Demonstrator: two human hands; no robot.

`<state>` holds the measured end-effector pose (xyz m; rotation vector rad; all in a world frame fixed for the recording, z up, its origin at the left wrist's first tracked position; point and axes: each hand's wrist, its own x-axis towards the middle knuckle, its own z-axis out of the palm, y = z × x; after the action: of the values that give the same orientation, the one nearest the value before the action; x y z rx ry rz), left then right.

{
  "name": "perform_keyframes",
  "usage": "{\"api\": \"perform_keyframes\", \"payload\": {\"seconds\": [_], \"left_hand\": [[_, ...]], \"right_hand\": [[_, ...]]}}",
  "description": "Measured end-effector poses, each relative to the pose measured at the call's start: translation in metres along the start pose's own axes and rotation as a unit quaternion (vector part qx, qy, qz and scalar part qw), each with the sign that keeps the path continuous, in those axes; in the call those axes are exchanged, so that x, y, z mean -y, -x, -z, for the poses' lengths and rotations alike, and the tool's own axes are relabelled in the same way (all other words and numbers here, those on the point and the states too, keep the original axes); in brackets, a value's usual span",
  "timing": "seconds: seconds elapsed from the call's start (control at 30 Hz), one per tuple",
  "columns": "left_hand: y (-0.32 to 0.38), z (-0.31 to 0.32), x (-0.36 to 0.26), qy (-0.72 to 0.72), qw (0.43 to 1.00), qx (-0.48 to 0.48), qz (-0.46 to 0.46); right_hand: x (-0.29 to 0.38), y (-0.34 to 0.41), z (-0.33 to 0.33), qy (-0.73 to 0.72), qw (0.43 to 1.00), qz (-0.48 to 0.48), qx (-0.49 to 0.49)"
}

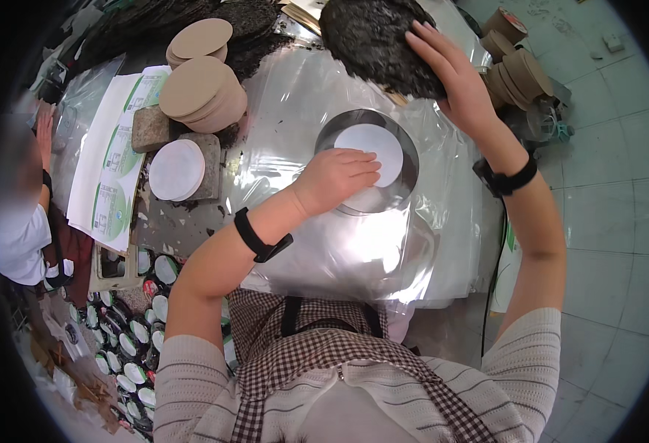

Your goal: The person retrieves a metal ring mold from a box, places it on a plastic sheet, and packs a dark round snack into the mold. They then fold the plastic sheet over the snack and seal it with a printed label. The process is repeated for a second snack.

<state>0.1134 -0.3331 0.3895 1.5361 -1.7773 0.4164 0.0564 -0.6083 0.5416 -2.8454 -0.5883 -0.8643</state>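
Note:
My left hand (338, 180) lies palm down over a round white paper disc (377, 141), its fingers slightly apart. The disc sits inside a round metal ring (410, 166) on clear plastic sheets (280, 127). Farther out, my right hand (457, 83) grips the near right edge of a thick, dark, round cake of what looks like dried seaweed (377, 41). Its fingers lie on top of the cake; the thumb is hidden.
To the left stand stacks of brown cardboard discs (197, 88), a stone block (151, 128), more white paper discs (176, 169) and printed sheets (116, 149). Cardboard rolls (518, 80) are at right. Several round packs (130, 343) lie low at left. Another person's hand (44, 133) is at far left.

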Motion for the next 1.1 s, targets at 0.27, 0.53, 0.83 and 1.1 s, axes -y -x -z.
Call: {"api": "perform_keyframes", "payload": {"seconds": [0.27, 0.53, 0.83, 1.1], "left_hand": [[0.006, 0.07, -0.03, 0.085, 0.996, 0.014, 0.037], [-0.071, 0.021, 0.0, -0.029, 0.855, 0.417, 0.307], [-0.019, -0.04, 0.013, -0.027, 0.844, 0.428, 0.323], [-0.011, -0.057, -0.01, -0.08, 0.882, 0.36, 0.292]], "right_hand": [[0.104, 0.111, -0.02, -0.061, 0.989, -0.047, 0.126], [0.092, 0.075, -0.043, -0.131, 0.93, -0.178, 0.293], [0.037, -0.018, -0.091, -0.191, 0.811, -0.134, 0.536], [-0.067, -0.268, -0.358, 0.145, 0.951, -0.023, 0.27]]}}
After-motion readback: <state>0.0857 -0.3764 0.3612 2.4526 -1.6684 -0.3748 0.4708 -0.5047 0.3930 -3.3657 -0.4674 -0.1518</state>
